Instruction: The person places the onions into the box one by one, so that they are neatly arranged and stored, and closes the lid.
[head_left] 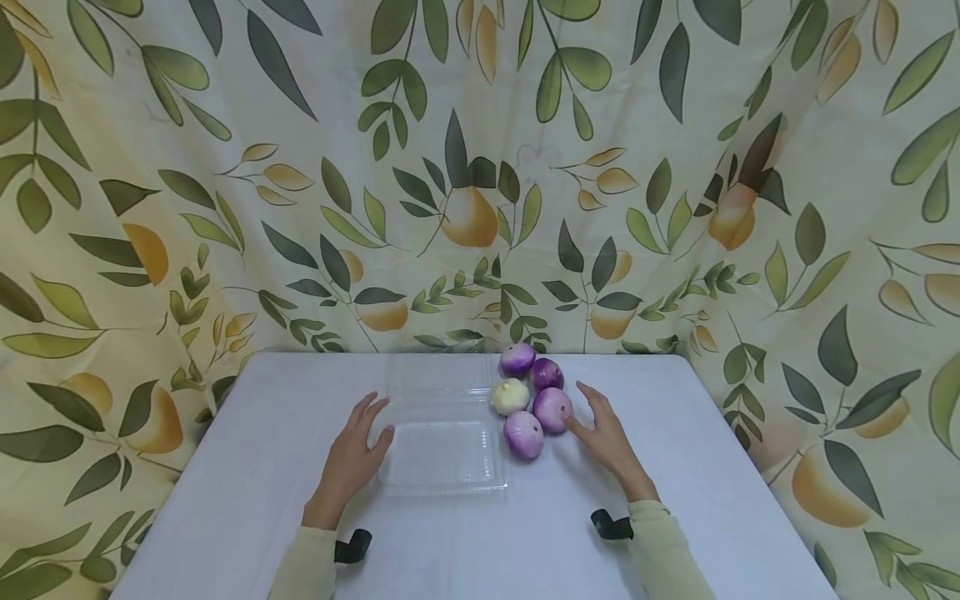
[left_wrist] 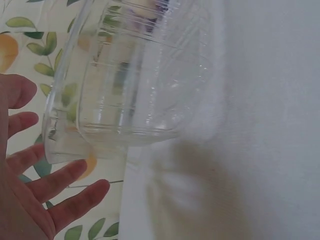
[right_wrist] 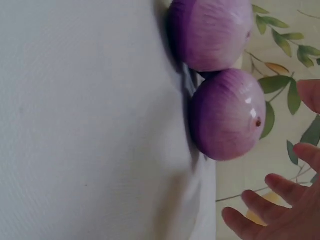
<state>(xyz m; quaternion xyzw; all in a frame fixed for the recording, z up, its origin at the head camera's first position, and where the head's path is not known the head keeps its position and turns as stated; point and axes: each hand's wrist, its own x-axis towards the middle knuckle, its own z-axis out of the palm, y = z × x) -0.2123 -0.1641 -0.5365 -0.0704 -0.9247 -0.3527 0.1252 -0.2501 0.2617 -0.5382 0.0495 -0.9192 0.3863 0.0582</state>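
My left hand (head_left: 352,450) is spread beside the left edge of a clear plastic clamshell box (head_left: 442,457), with nothing in its grasp. The box lies with its lid folded back toward the far table edge; in the left wrist view its clear wall (left_wrist: 115,95) rises beside the spread fingers (left_wrist: 80,202). To its right sit several onions: purple ones, such as the front onion (head_left: 523,435), and one pale yellow-white onion (head_left: 510,397). My right hand (head_left: 607,433) hovers open at the right of the group, thumb close to a purple onion (head_left: 553,410). In the right wrist view, two purple onions show, the nearer onion (right_wrist: 228,115) beside the fingers.
A white cloth covers the table (head_left: 225,492). Behind it hangs a curtain (head_left: 465,167) printed with leaves and fruit. A black strap mount sits at each wrist, the left mount (head_left: 354,547) and the right mount (head_left: 611,525).
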